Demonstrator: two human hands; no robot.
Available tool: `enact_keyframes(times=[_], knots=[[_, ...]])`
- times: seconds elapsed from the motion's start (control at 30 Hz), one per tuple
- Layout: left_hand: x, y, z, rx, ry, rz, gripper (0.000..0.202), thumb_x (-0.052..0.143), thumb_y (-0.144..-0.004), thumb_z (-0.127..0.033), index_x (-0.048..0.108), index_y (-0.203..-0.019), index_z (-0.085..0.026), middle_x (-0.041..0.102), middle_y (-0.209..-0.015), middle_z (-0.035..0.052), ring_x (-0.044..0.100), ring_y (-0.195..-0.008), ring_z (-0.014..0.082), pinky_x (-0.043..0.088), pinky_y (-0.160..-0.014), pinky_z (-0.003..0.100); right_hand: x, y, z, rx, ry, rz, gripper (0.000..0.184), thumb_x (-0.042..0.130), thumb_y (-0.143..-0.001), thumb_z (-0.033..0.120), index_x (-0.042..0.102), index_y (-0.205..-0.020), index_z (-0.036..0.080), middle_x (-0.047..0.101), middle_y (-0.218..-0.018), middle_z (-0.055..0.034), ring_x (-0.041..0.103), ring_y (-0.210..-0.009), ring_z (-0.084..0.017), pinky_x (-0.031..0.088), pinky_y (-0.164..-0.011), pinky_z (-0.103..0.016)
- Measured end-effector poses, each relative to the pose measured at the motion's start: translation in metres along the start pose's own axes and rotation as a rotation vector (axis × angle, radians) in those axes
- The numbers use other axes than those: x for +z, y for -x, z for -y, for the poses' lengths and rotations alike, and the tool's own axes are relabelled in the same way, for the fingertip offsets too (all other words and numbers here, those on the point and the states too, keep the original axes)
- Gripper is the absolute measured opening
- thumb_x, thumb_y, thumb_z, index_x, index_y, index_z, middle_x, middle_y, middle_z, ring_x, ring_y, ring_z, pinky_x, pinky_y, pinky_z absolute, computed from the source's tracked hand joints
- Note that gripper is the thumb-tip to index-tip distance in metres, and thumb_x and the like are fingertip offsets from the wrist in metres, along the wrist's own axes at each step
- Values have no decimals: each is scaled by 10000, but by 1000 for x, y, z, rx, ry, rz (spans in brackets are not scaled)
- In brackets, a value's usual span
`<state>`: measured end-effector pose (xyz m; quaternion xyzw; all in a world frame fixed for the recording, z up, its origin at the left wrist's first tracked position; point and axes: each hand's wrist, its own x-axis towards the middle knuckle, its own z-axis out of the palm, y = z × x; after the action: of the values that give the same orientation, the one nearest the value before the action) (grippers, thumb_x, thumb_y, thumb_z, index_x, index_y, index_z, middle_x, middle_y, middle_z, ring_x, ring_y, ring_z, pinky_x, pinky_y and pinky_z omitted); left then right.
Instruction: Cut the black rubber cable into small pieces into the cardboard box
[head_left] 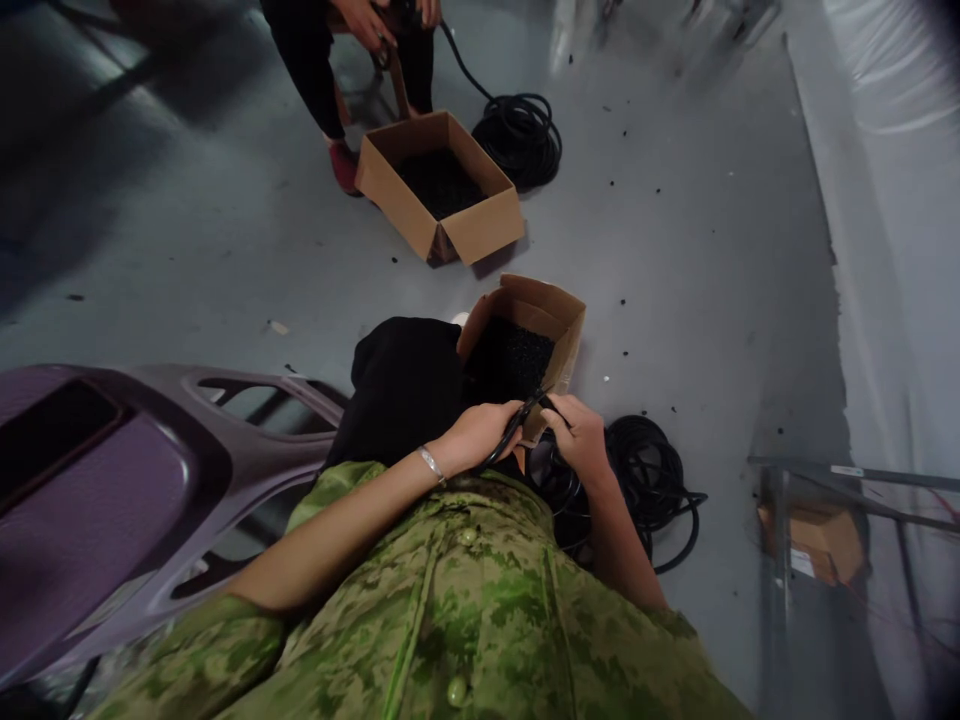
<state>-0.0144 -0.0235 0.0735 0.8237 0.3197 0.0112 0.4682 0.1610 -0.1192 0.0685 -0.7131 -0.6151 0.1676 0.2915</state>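
Observation:
My left hand (484,435) is closed around a black cable (513,432), which slants up across my lap. Close beside it, my right hand (576,432) pinches the same cable near the rim of a cardboard box (564,340). Small black pieces (521,358) fill the bottom of that box; they are too small to make out singly. More of the black cable lies in a loose coil (645,470) on the floor at my right. Where the cable passes between my fingers is partly hidden.
Ahead, a co-worker's hands (367,22) hold something dark above another cardboard box (487,228), with a second black coil (525,140) beside it. A purple plastic chair (172,460) bearing a phone (56,440) stands left. At right are a metal frame (784,540) and a carton (821,540).

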Motion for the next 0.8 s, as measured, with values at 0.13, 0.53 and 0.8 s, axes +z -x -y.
enact_keyframes(times=[0.13, 0.53, 0.8], knots=[[4, -17, 0, 27, -113, 8, 293, 519, -889, -297, 627, -1130, -170, 733, -905, 89, 676, -747, 208, 460, -686, 275, -1, -9, -18, -22, 104, 29, 326, 439, -990, 351, 704, -1095, 194, 720, -944, -82, 662, -883, -194, 502, -813, -286], [61, -62, 47, -106, 196, -3, 276, 441, -910, -276, 657, -919, -105, 650, -621, 44, 596, -518, 139, 434, -560, 244, 23, -42, -67, 64, 376, 330, 279, 489, -974, 283, 709, -1134, 221, 740, -1088, -72, 673, -1012, -190, 499, -871, -279], [74, -75, 61, -292, 481, 95, 305, 458, -892, -287, 657, -746, -108, 546, -441, 19, 530, -392, 131, 418, -449, 234, 42, -60, -69, 160, 459, 454, 293, 475, -980, 295, 704, -1148, 224, 734, -1149, -70, 675, -1055, -191, 492, -868, -263]])
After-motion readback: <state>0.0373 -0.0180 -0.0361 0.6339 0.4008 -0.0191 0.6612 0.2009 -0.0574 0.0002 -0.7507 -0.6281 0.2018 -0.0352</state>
